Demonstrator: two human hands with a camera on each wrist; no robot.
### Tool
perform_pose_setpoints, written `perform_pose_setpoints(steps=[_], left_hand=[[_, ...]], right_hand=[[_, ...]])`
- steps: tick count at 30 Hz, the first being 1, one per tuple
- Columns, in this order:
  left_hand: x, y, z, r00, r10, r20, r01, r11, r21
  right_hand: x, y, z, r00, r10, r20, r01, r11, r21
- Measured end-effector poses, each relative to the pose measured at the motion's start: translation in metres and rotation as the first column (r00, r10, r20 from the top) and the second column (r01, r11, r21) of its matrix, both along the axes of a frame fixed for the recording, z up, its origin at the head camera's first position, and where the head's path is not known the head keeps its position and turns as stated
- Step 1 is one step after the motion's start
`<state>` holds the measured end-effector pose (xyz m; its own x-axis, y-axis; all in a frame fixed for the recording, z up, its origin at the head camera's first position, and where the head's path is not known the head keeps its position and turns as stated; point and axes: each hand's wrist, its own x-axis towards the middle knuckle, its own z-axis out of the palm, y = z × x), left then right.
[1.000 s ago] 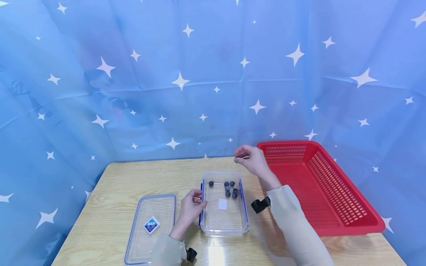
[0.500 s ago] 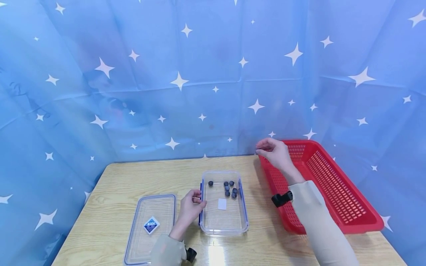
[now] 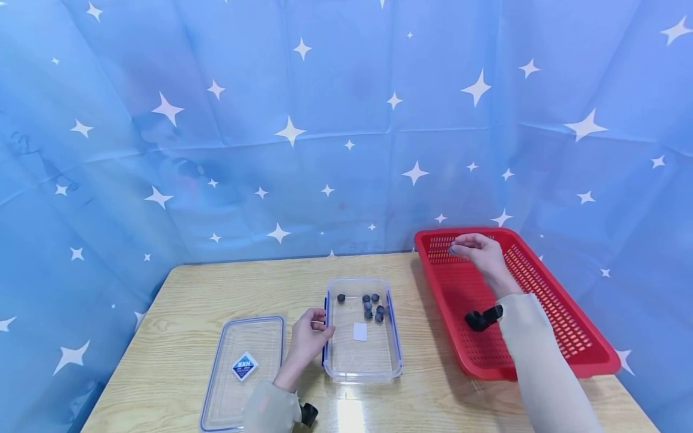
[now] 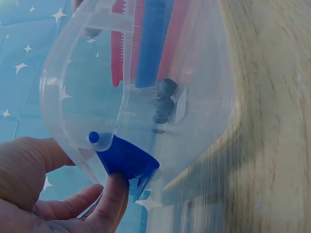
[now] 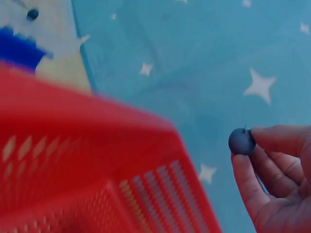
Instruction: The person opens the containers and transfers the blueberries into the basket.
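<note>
My right hand (image 3: 483, 257) is over the far left part of a red plastic basket (image 3: 460, 294). It pinches one blueberry (image 5: 241, 142) between thumb and fingertips, above the basket's rim in the right wrist view. My left hand (image 3: 311, 338) holds the left wall of a clear plastic food container (image 3: 363, 359), thumb at the rim. In the left wrist view, its fingers touch the blue side latch (image 4: 129, 158). Several blueberries (image 3: 368, 306) lie in the far half of the container, beside a white rectangular patch (image 3: 360, 331).
A clear lid (image 3: 262, 340) with a blue edge and a diamond-shaped label lies on the wooden table (image 3: 195, 300), left of the container. A blue curtain with white stars (image 3: 335, 156) hangs behind the table's far edge. The basket stands at the right.
My right hand has carried the blueberry rightward from beyond the container's far right corner to over the basket. The left hand and the container have stayed in place.
</note>
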<state>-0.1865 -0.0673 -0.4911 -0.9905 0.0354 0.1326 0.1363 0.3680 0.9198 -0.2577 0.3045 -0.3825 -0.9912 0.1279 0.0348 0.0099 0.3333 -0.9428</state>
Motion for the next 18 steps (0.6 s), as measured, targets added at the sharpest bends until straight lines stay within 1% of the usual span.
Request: perform_pose_setpoints(steps=[3, 6, 10, 14, 18], left_hand=[[0.0, -0.001, 0.0, 1.0, -0.006, -0.001, 0.006, 1.0, 0.0], [0.001, -0.002, 0.0, 1.0, -0.01, 0.006, 0.01, 1.0, -0.002], [0.001, -0.002, 0.0, 1.0, -0.013, 0.014, 0.013, 1.0, -0.006], [0.001, -0.001, 0.001, 1.0, -0.012, 0.014, 0.012, 1.0, -0.004], [0.0, -0.001, 0.001, 1.0, -0.009, 0.015, 0.009, 1.0, -0.007]], right_hand=[[-0.002, 0.011, -0.008, 1.0, 0.002, 0.009, -0.002, 0.996, -0.088], [-0.004, 0.02, -0.016, 1.0, -0.001, 0.03, 0.006, 0.985, -0.173], [-0.004, 0.031, -0.024, 0.997, -0.002, 0.075, 0.02, 0.972, -0.234], [-0.003, 0.037, -0.029, 0.995, 0.002, 0.101, 0.027, 0.959, -0.282], [-0.003, 0.041, -0.034, 0.991, -0.008, 0.132, 0.048, 0.954, -0.296]])
